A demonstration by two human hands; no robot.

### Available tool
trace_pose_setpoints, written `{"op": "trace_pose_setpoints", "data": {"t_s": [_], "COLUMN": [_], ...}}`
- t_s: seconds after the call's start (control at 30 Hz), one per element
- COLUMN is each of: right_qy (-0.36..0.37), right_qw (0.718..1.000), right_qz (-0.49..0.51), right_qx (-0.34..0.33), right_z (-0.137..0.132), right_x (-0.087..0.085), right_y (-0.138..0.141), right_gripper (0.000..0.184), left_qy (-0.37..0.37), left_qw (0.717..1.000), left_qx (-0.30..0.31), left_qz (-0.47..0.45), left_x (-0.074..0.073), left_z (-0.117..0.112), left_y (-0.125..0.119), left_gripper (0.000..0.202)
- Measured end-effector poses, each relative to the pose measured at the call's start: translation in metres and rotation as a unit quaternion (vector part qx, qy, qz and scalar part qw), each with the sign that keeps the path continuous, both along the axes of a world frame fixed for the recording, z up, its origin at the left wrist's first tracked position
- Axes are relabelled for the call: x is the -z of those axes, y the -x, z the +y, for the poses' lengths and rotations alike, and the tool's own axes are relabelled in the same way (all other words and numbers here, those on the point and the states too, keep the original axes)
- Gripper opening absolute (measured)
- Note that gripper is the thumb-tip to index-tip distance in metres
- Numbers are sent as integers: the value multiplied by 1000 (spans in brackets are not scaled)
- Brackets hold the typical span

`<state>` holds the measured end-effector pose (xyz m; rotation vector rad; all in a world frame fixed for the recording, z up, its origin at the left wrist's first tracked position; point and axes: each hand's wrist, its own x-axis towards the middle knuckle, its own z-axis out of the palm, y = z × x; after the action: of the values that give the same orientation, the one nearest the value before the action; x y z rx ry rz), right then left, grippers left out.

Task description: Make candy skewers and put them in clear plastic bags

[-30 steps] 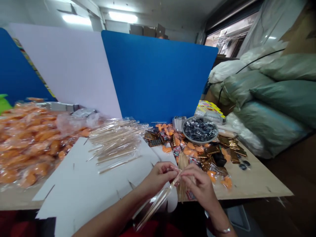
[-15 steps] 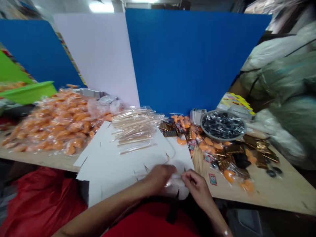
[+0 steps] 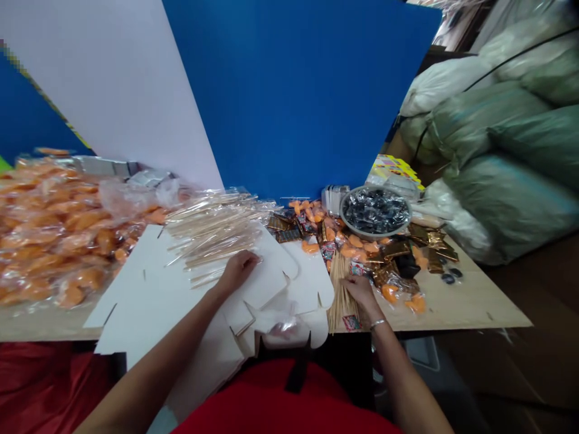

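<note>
My left hand (image 3: 239, 270) is closed, fingers curled, over the white cardboard (image 3: 289, 286), at the edge of a pile of thin wooden sticks in clear plastic sleeves (image 3: 217, 226). Whether anything is in its fingers I cannot make out. On the right, my right hand (image 3: 362, 292) pinches at the bundle of loose wooden sticks (image 3: 339, 289); its fingertips are on the sticks. Close to my body, a crumpled clear plastic bag (image 3: 284, 327) lies on the folded cardboard. A small printed red-and-blue packet (image 3: 351, 323) is just below my right hand.
Bagged orange pieces (image 3: 58, 235) are heaped on the left. A round bowl of black wrapped pieces (image 3: 375, 211) stands back right, near gold-brown packets (image 3: 393, 250) and loose black discs (image 3: 447, 278). Blue panels (image 3: 294, 96) rise behind. Large sacks (image 3: 511, 187) are stacked at right.
My hands have parted from the plastic near my body. The left moved up to the sleeved sticks, the right moved onto the loose sticks. The camera view has turned right.
</note>
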<state>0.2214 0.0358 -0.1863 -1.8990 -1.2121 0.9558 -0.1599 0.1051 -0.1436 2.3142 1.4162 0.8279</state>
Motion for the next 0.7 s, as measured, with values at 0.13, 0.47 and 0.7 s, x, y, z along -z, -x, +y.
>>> {"op": "trace_pose_setpoints", "data": {"t_s": [0.13,0.47,0.7], "right_qy": [21,52,87], "right_qw": [995,968,939], "right_qz": [96,243,332], "right_qx": [13,35,24], "right_z": [-7,-22,-75], "right_x": [0,-23,-37], "right_y": [-12,-14,-13], "right_gripper": [33,38,39], "left_qy": [-10,-75,-23], "left_qw": [1000,995,980], "left_qx": [-23,-30,149], "left_qz": [2,65,132], "left_x": [2,-12,-35], "left_z": [-1,-12,-73], "left_y": [0,-5,-49], "left_gripper": [22,25,21]}}
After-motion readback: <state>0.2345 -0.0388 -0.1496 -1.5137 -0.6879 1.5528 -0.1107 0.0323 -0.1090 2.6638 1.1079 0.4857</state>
